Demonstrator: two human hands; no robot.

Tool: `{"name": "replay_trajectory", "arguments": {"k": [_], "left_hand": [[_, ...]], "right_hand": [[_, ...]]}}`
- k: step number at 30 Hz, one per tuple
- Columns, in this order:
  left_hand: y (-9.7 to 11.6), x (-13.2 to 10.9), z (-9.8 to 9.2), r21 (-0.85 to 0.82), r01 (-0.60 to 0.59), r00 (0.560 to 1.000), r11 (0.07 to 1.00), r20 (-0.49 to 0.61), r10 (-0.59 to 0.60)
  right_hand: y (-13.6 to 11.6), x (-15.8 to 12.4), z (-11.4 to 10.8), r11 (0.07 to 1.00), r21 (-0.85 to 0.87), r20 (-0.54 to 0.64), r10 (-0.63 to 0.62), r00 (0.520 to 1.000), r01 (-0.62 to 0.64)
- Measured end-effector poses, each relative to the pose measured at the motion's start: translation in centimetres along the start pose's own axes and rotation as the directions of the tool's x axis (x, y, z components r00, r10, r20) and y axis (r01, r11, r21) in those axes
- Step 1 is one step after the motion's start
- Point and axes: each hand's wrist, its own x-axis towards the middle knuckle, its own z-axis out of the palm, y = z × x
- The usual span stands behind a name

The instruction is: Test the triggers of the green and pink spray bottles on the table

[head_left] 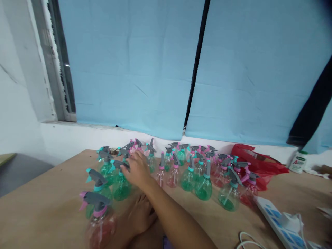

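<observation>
My right hand (139,169) reaches among the spray bottles, its fingers curled at the grey head of a green spray bottle (121,188) with a turquoise collar. The fingertips are partly hidden, so the exact grip is hard to see. Below it, my left hand (141,214) is low over the table, blurred, fingers stretched out and thumb apart. Left of that hand stands a pink spray bottle (101,230) with a grey and pink head, nearest to me. Another green spray bottle (102,190) is just behind it.
Several green and pink spray bottles (203,188) stand across the wooden table (46,197). At the right lie a red plastic bag (259,169), a white bottle with a green cap (298,162), a power strip (277,221) and a white cable (246,238). Blue curtains (135,69) hang behind.
</observation>
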Motion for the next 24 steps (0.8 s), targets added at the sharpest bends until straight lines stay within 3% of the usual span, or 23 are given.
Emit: {"name": "replay_trajectory", "arguments": {"k": [4, 8, 10, 12, 15, 17, 21, 24], "left_hand": [[-0.1, -0.1, 0.0, -0.012, -0.024, 0.999, 1.000, -0.022, 0.024], [0.5, 0.2, -0.4, 0.026, -0.005, 1.000, 1.000, -0.018, 0.006], [0.8, 0.4, -0.6, 0.053, 0.035, 0.999, 0.998, 0.018, -0.036], [0.9, 0.5, -0.7, 0.085, 0.087, 0.993, 0.993, 0.069, -0.093], [0.9, 0.6, -0.7, 0.123, 0.119, 0.984, 0.985, 0.117, -0.134], [0.8, 0.6, -0.7, 0.141, 0.112, 0.985, 0.984, 0.117, -0.129], [0.5, 0.7, -0.6, 0.163, 0.103, 0.990, 0.981, 0.082, -0.118], [0.3, 0.8, -0.5, 0.145, 0.118, 0.987, 0.982, 0.092, -0.132]], "right_hand": [[-0.4, -0.3, 1.3, 0.994, 0.071, 0.015, 0.086, 0.996, -0.087], [0.3, -0.8, -0.4, 0.919, 0.383, -0.177, 0.173, 0.969, -0.094], [1.0, -1.0, -2.2, 0.805, 0.584, -0.277, 0.321, 0.906, -0.106], [2.1, -1.3, -4.2, 0.673, 0.731, -0.323, 0.483, 0.814, -0.109], [4.0, -2.2, -6.9, 0.574, 0.812, -0.339, 0.608, 0.718, -0.103], [5.3, -3.5, -8.3, 0.550, 0.826, -0.308, 0.618, 0.723, -0.119], [7.4, -7.1, -9.6, 0.482, 0.855, -0.121, 0.545, 0.829, -0.191], [8.9, -9.7, -9.6, 0.496, 0.826, -0.021, 0.501, 0.865, -0.268]]}}
